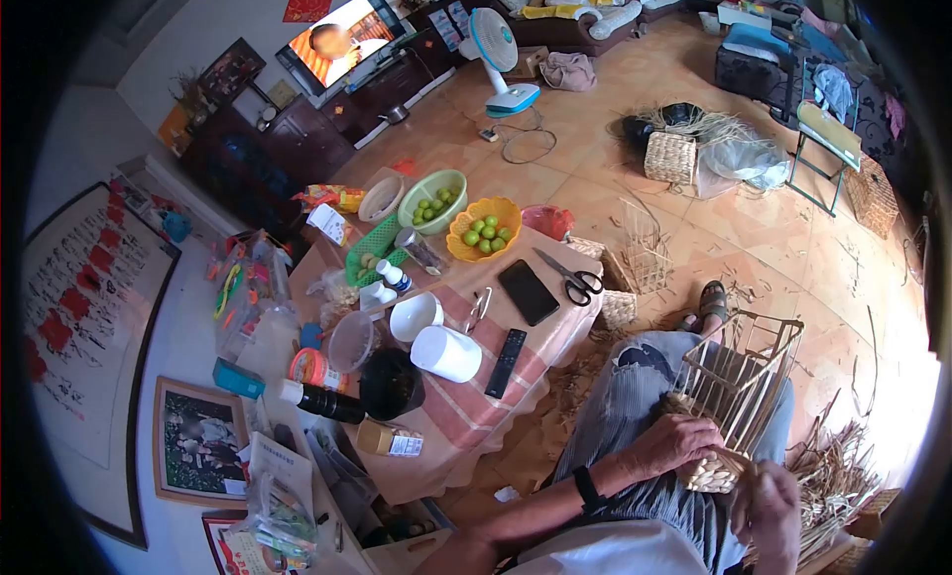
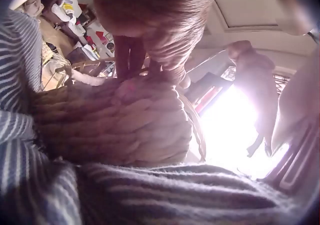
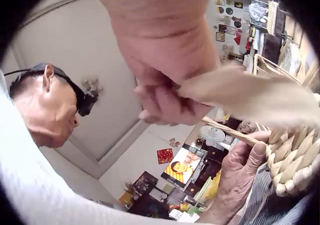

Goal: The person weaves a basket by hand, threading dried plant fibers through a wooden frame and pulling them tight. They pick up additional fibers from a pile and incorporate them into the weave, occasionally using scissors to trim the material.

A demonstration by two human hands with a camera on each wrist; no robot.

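At lower right, the basket (image 1: 710,474) sits on the lap (image 1: 620,406), bare end pointing up, long axis slanting slightly right. Left hand (image 1: 679,444) pinches its edge; right hand (image 1: 772,503) grips straw (image 3: 245,92). Cluttered table (image 1: 466,416), tiled floor (image 1: 833,347).

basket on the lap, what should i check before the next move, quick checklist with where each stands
1. Left hand holding the woven edge of the basket: ok.
2. Right hand gripping the strand: ok.
3. Frame fully covered: not ok, upper rods bare.
4. Scissors clear of the work: ok, on the table.
5. Weave tight enough inside: cannot tell.
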